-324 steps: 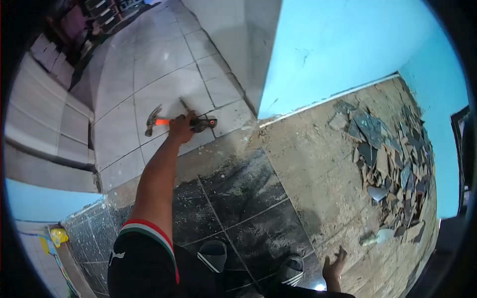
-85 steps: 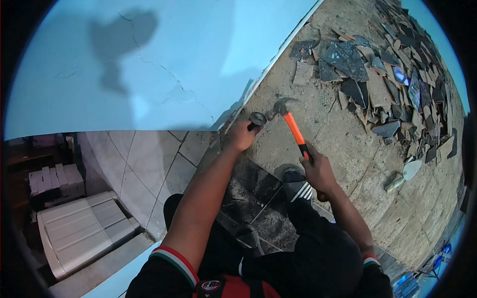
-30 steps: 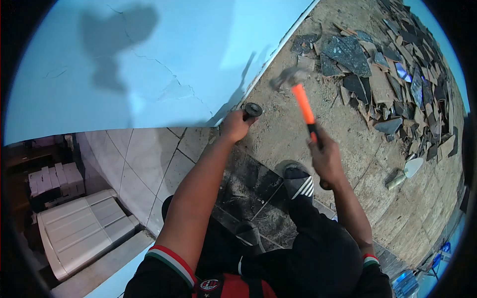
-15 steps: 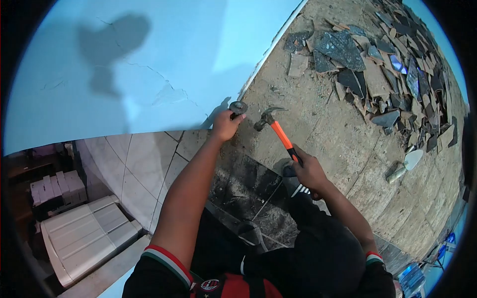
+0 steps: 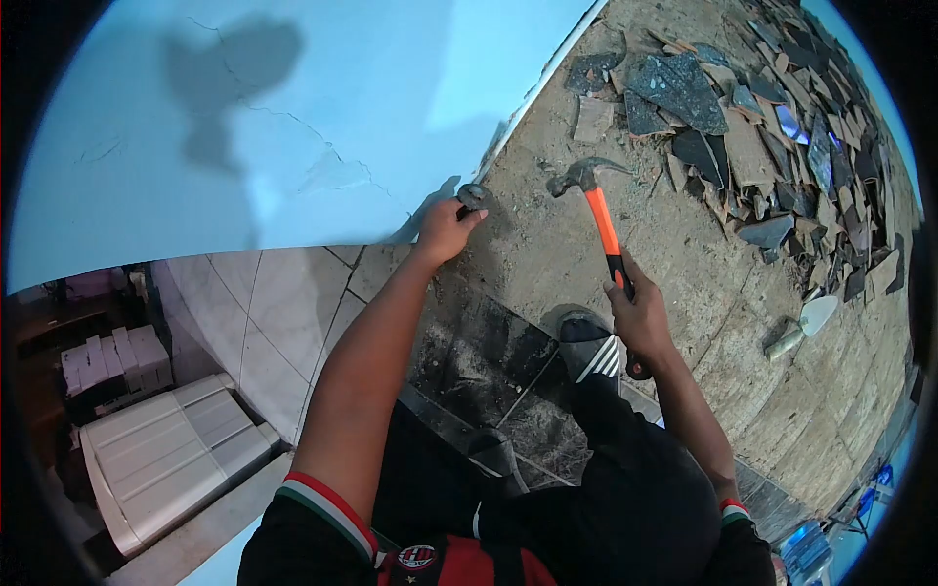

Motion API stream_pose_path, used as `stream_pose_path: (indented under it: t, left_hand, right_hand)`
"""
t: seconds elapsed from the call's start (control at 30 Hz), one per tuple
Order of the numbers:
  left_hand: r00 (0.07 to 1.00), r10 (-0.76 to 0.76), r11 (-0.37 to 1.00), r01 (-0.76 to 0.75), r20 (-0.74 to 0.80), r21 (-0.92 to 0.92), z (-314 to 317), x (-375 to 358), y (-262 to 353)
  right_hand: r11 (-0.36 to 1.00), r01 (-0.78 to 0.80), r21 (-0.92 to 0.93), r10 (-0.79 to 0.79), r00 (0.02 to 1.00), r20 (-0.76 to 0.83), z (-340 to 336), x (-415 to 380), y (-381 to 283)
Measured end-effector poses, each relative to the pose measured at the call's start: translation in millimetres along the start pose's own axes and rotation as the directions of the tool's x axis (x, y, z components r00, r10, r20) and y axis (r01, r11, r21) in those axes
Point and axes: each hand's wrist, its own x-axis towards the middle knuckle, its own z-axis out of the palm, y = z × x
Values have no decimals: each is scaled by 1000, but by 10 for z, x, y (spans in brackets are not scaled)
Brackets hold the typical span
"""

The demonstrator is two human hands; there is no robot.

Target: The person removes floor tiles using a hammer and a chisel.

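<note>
Beside the corner of the blue wall [image 5: 293, 127], my left hand [image 5: 447, 231] is closed round a dark tool with a round head [image 5: 473, 197], probably a chisel; its lower end is hidden. My right hand [image 5: 640, 314] grips the black and orange handle of a claw hammer [image 5: 606, 223]. The hammer's metal head is up and to the right of the round-headed tool, apart from it. Below both hands lie dark floor tiles [image 5: 489, 352] covered with dust, beside the bare, rough floor [image 5: 703, 322].
Broken tile pieces [image 5: 752, 146] are heaped at the upper right. A trowel [image 5: 817, 314] lies on the rough floor at the right. Shoes [image 5: 588, 342] stand on the dark tiles. At the lower left are pale tiles [image 5: 283, 322] and a white ridged box [image 5: 171, 454].
My right hand has moved right with the hammer, and its head has swung up and away from the round-headed tool. My left hand has barely moved.
</note>
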Motion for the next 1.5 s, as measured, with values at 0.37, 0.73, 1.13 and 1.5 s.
stream_pose_path:
  t: [0.37,0.73,1.13,1.5]
  left_hand:
    - [998,25,998,-28,-54,-54,258,-159,22]
    - [998,41,998,-43,-49,-38,44,-95,-8]
    - [995,63,995,-56,-71,85,384,69,88]
    - [1000,8,976,-4,-17,217,420,225,25]
  right_hand:
    - [921,245,303,-156,944,-291,-246,-41,-459]
    - [933,165,319,-87,966,-245,-157,-95,-466]
    - [970,237,-58,-235,971,29,189,142,-165]
    - [979,170,-117,-176,983,-48,140,379,-50]
